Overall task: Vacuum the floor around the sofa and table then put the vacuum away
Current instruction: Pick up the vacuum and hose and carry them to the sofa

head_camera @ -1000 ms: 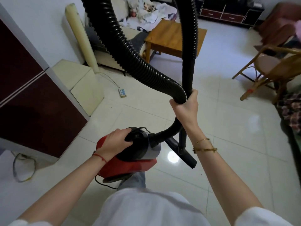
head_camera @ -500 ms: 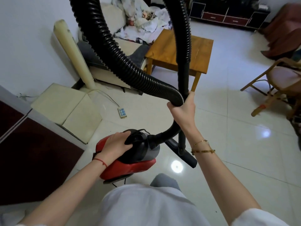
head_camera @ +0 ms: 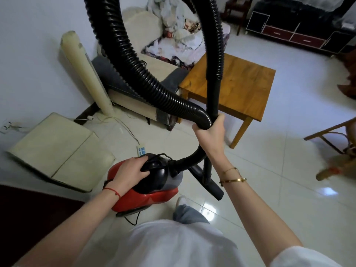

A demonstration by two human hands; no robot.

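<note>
1. The vacuum (head_camera: pixel 154 187) is carried above the floor, its handle gripped by the left hand (head_camera: pixel 129 173).
2. Hose (head_camera: pixel 146 78) and wand are clasped together by the right hand (head_camera: pixel 211 132).
3. Judged step: transport; setting down near the table (head_camera: pixel 237 87) and sofa (head_camera: pixel 142 74) is called for next.

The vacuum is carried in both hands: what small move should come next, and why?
Probably set the vacuum down on the floor near the table: the left hand holds it up, and the right hand holds the hose.
</note>
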